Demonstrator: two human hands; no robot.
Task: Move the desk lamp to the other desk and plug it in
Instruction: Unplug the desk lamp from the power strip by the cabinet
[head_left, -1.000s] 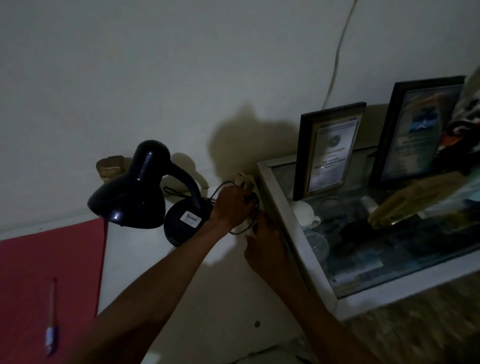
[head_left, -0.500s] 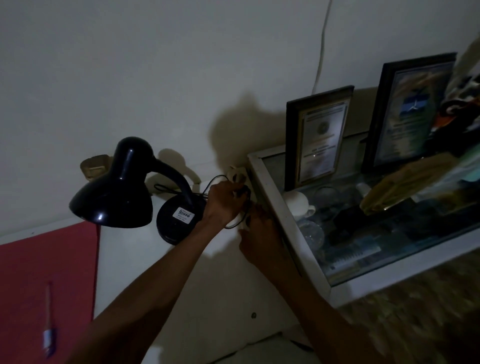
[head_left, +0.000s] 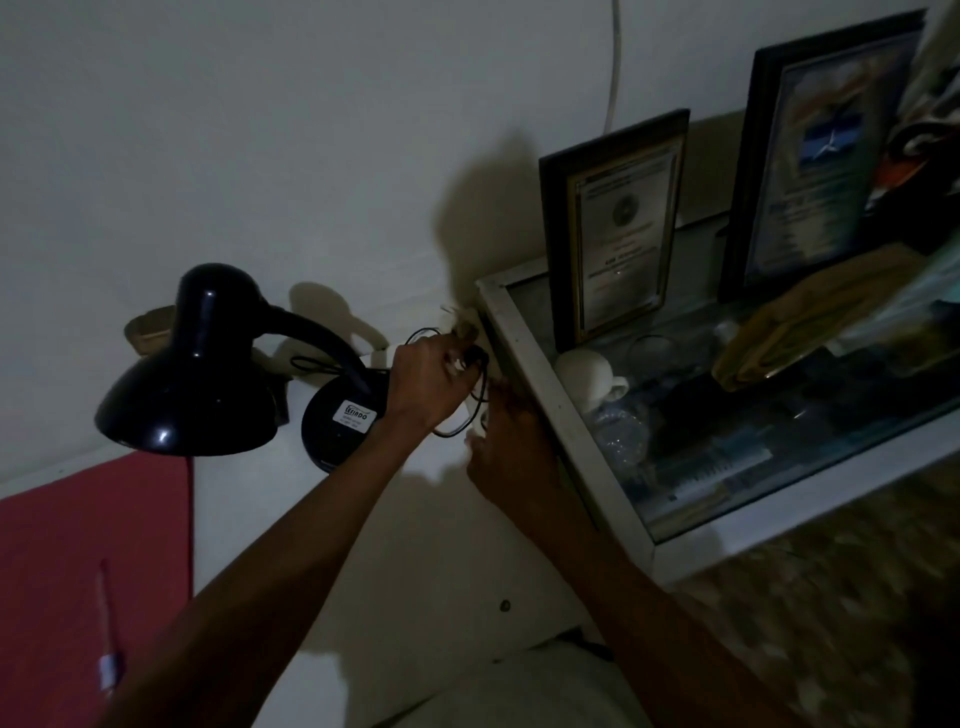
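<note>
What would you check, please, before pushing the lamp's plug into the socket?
1. Lamp standing on the desk: ok, base flat, shade unlit.
2. Plug held: ok, left hand closed around it, though the plug itself is mostly hidden.
3. Socket reachable: ok, it sits by the wall just beyond the fingers.
4. Plug lined up with the holes: cannot tell, too dark and covered.
5. Cord free: not ok, it loops loosely around both hands.
6. Right hand steadying: cannot tell what it touches.

Dim, grainy, hard shadows on wall, right edge seemingly blurred
</note>
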